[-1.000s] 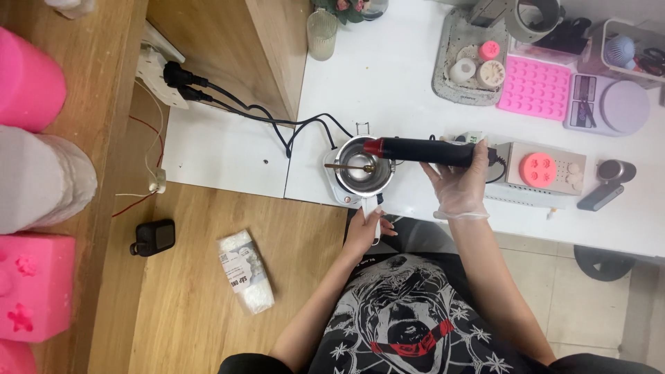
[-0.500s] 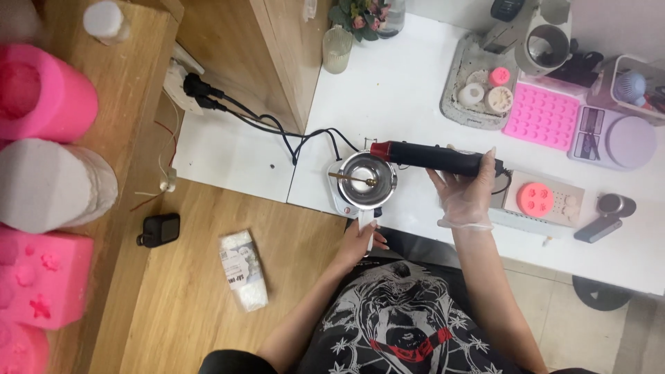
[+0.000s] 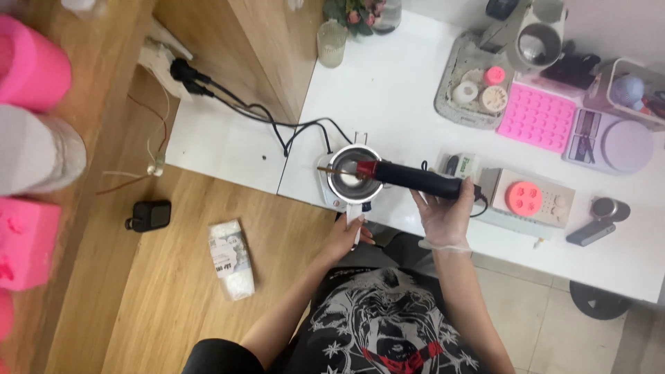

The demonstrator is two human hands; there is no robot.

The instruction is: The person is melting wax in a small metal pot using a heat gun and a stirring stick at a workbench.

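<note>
A small metal melting pot [image 3: 348, 174] sits on a little white hot plate at the front edge of the white table [image 3: 395, 97]. A thin stick lies across its rim. My left hand [image 3: 346, 237], bare, grips the pot's white handle [image 3: 354, 214]. My right hand [image 3: 445, 211], in a clear glove, holds a black heat gun [image 3: 415, 179] by its body. The gun's red nozzle points left, over the pot's opening.
Black cables [image 3: 267, 119] run from a wall socket to the pot. On the table right: a pink round mould [image 3: 524, 198] on a grey box, a pink tray mould [image 3: 537, 118], a lilac scale [image 3: 613, 142], a grey tray [image 3: 478, 86]. A white packet [image 3: 230, 258] and black device [image 3: 148, 215] lie on the wooden floor.
The heat gun's nozzle swung from beside the pot's right rim to over its opening. My left hand stayed on the handle. The camera view shifted slightly.
</note>
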